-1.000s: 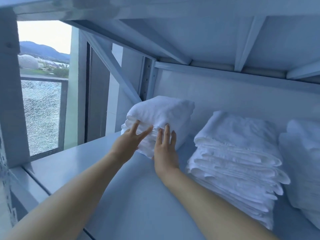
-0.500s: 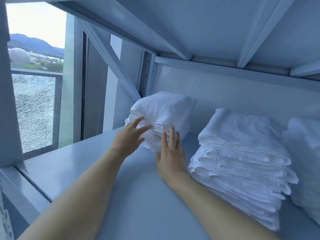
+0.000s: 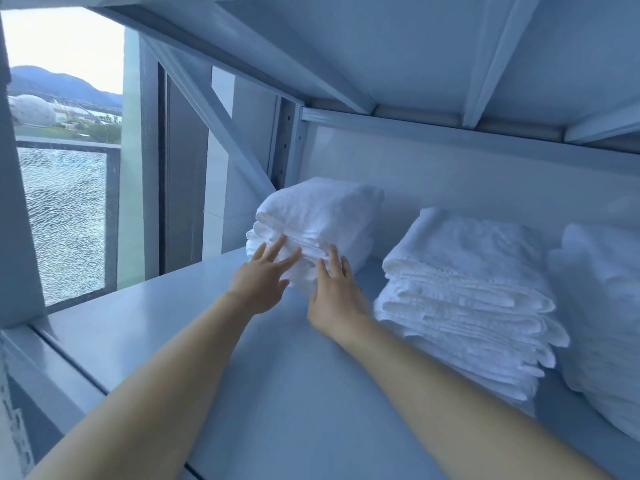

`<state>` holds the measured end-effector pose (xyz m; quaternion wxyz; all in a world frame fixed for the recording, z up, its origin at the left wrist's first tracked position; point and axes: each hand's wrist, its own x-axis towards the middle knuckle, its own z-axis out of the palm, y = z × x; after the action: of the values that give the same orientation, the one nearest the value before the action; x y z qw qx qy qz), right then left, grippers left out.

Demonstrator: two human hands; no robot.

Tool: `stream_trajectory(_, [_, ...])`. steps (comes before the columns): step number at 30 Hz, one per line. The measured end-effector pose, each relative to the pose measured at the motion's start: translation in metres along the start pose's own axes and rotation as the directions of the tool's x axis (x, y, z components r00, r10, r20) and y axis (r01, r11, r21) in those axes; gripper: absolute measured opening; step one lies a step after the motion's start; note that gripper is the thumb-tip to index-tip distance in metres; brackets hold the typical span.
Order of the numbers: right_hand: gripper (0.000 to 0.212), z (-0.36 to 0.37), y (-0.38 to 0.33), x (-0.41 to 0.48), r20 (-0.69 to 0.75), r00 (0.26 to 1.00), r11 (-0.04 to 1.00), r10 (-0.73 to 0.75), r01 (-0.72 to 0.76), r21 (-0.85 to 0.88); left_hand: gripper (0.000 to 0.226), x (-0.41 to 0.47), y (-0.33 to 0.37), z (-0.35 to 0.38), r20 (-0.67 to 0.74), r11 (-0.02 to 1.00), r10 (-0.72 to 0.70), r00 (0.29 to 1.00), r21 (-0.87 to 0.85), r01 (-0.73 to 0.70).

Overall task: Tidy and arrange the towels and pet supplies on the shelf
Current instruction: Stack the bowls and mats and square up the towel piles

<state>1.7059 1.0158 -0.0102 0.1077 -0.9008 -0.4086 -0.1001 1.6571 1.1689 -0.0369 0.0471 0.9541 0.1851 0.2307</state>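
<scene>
Both hands sat at the near face of the leftmost towel stack, left hand and right hand level, fingers spread flat against its folds, gripping nothing, stack running back toward the shelf rear.

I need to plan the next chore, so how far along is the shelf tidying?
Done: the middle towel stack and the right stack sit folded on the shelf. In hand: the left hand and right hand press flat against the front of the left stack, squaring it. Left: no pet supplies are in view yet.
</scene>
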Motion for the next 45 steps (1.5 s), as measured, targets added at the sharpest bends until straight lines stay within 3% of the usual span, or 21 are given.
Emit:
stream_trajectory(4, [0.068,-0.022,0.000,-0.031,-0.022,0.997,0.996,-0.081,0.081,0.025,0.060,-0.005,0.009,-0.014,-0.002,1.000,0.001,1.000,0.001,-0.001])
stream_trajectory(12, [0.067,-0.064,0.012,-0.073,-0.165,0.963,0.974,-0.213,0.223,0.046,0.052,-0.027,0.036,-0.044,-0.135,0.975,0.064,0.989,-0.203,-0.090])
stream_trajectory(18, [0.069,-0.087,0.036,-0.116,-0.205,0.940,0.960,-0.275,0.282,0.005,0.055,-0.044,0.091,-0.070,-0.240,0.883,0.220,0.946,-0.362,-0.297])
stream_trajectory(21, [0.068,-0.097,0.060,-0.129,-0.237,0.932,0.961,-0.275,0.269,-0.056,0.068,-0.047,0.122,-0.074,-0.223,0.854,0.347,0.911,-0.328,-0.405])
stream_trajectory(26, [0.068,-0.102,0.102,-0.139,-0.220,0.950,0.972,-0.223,0.200,-0.121,0.070,-0.048,0.159,-0.068,-0.207,0.849,0.431,0.879,-0.236,-0.472])
stream_trajectory(29, [0.070,-0.095,0.119,-0.149,-0.328,0.916,0.964,-0.232,0.172,-0.202,0.079,-0.049,0.168,-0.057,-0.191,0.835,0.473,0.860,-0.213,-0.507])
stream_trajectory(31, [0.078,-0.088,0.132,-0.155,-0.384,0.894,0.950,-0.228,0.118,-0.290,0.091,-0.053,0.169,-0.048,-0.176,0.839,0.478,0.861,-0.199,-0.507])
stream_trajectory(36, [0.108,-0.080,0.160,-0.164,-0.315,0.915,0.903,-0.251,0.104,-0.417,0.118,-0.055,0.171,-0.034,-0.172,0.841,0.492,0.853,-0.157,-0.517])
stream_trajectory(45, [0.111,-0.072,0.181,-0.152,-0.297,0.916,0.935,-0.269,0.174,-0.309,0.129,-0.047,0.183,-0.021,-0.175,0.852,0.487,0.855,-0.118,-0.510])
